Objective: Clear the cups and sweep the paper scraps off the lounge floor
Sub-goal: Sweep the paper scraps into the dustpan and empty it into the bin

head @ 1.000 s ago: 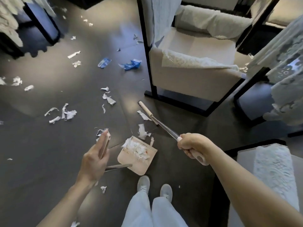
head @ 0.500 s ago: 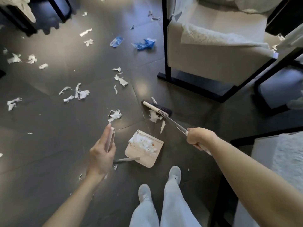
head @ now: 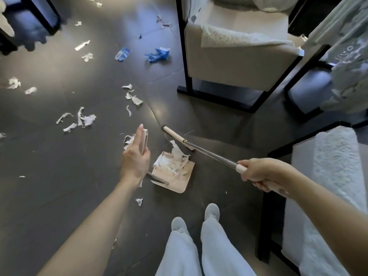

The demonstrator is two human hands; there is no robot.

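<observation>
Your left hand (head: 135, 162) holds the dustpan handle (head: 143, 142); your right hand (head: 256, 174) grips the broom (head: 209, 153), fingers curled. Paper scraps (head: 173, 162) lie heaped in the dustpan (head: 179, 184); more litter the floor (head: 59, 196).

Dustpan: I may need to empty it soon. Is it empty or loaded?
Loaded: a heap of white paper scraps lies in the dustpan, covering its half nearer the broom; the rest is bare.

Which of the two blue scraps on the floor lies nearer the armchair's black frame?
The crumpled, darker blue scrap; the flatter, paler blue scrap lies farther left of the frame.
</observation>
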